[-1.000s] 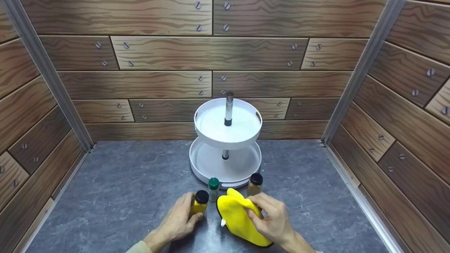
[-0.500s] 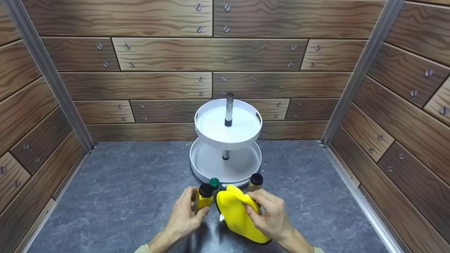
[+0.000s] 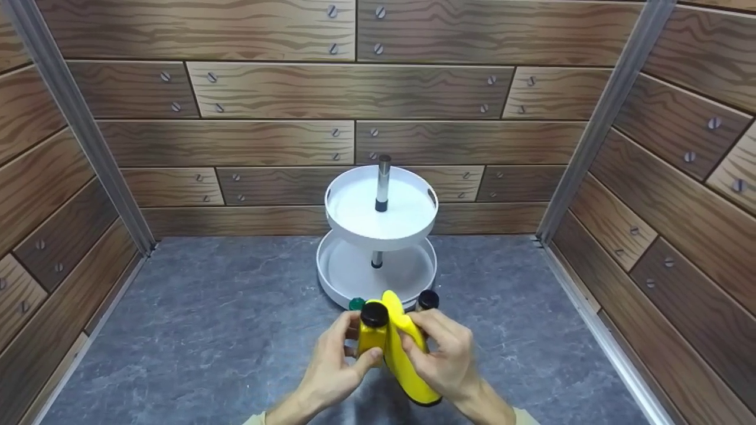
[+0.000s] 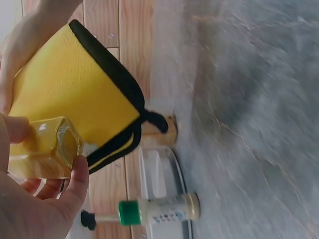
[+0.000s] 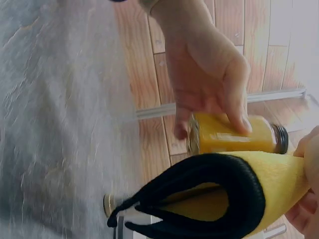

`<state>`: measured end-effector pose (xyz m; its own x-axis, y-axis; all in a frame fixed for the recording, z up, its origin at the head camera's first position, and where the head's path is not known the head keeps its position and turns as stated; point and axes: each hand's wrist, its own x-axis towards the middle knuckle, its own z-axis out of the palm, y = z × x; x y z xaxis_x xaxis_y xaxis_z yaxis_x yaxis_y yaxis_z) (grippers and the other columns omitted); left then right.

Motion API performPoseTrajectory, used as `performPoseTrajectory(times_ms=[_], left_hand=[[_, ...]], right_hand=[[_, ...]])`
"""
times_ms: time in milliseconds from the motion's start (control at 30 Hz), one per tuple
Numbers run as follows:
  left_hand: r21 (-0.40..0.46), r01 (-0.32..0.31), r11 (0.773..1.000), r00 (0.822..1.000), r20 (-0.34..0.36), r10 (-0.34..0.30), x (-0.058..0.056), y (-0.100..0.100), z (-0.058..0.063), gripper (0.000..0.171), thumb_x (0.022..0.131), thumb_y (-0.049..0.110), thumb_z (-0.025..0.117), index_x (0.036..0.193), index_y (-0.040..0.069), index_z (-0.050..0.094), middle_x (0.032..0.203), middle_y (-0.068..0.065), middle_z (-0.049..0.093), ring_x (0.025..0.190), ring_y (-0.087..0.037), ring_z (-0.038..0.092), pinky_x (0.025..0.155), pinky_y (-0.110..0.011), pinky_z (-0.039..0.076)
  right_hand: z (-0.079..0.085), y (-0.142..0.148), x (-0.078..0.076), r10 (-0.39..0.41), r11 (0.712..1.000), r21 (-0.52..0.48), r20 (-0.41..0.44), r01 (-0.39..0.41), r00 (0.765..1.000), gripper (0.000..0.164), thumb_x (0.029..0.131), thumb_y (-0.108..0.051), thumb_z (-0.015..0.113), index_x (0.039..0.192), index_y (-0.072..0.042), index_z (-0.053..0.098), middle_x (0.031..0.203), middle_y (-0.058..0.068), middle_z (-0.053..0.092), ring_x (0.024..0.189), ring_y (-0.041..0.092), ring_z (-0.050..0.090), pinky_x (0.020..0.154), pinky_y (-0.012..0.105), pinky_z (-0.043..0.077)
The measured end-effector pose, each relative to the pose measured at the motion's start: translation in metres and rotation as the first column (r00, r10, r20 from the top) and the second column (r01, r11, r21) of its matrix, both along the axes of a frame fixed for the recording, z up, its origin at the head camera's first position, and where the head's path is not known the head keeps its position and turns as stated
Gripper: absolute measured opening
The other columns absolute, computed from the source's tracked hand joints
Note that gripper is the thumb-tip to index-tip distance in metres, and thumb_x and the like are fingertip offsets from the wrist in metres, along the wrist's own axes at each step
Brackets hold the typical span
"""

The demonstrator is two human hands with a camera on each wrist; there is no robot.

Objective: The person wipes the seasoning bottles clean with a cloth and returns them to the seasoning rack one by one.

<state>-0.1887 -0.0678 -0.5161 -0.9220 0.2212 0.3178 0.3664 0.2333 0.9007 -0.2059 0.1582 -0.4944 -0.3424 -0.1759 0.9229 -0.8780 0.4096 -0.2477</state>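
Note:
Upright in my left hand (image 3: 331,369) is a square glass spice jar (image 3: 371,340) with yellow contents and a black lid, gripped between thumb and fingers. Its glass base shows, raised off the table, in the left wrist view. My right hand (image 3: 450,353) pinches the top of a yellow cloth (image 3: 411,366) with black edging and a black loop (image 4: 155,119). The cloth hangs folded, its edging curving around a hollow in the right wrist view. Jar and cloth are side by side, overlapping in the head view.
Behind the hands stands a white two-tier round tray (image 3: 331,289) with a central metal post. A green-capped jar (image 4: 169,209) stands at its front left, and a black-capped jar (image 3: 427,300) at its front right. Wood-patterned walls (image 3: 283,141) enclose the grey table (image 3: 236,307).
My left hand has lifted the yellow jar and carried it right, up against the cloth. The cloth has turned narrower in the head view, with my right hand still pinching its top.

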Motion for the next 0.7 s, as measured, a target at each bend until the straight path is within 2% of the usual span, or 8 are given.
performPoseTrajectory(times_ms=[167,400,700], left_hand=[[0.022,0.007,1.000,1.000,0.011,-0.008,0.001,0.007,0.003,0.047,0.100,0.029,0.085,0.140,0.017,0.064,0.127,-0.008,0.075,0.108,-0.014,0.074,0.082,-0.028,0.067],[0.121,0.031,0.992,0.999,0.033,-0.035,0.000,0.009,0.007,0.049,0.103,0.023,0.082,0.144,0.008,0.059,0.132,-0.017,0.072,0.111,-0.017,0.076,0.086,-0.029,0.069],[0.171,-0.016,0.985,1.000,0.017,0.013,-0.002,0.004,0.012,0.048,0.102,0.015,0.081,0.143,0.005,0.059,0.131,-0.019,0.073,0.112,-0.020,0.077,0.087,-0.031,0.070]], right_hand=[[-0.001,-0.005,0.002,0.041,0.999,-0.005,0.000,-0.041,0.999,0.045,0.074,0.012,0.087,0.114,-0.006,0.082,0.093,0.007,0.079,0.071,0.012,0.068,0.065,0.015,0.058],[-0.014,-0.006,0.001,0.110,0.993,0.033,-0.010,-0.110,0.994,0.043,0.074,0.011,0.082,0.113,-0.005,0.080,0.092,0.006,0.078,0.071,0.012,0.065,0.064,0.015,0.055],[-0.031,-0.006,0.005,0.171,0.983,0.069,-0.002,-0.170,0.985,0.036,0.076,0.010,0.082,0.109,-0.005,0.080,0.087,0.003,0.075,0.069,0.007,0.062,0.063,0.012,0.052]])
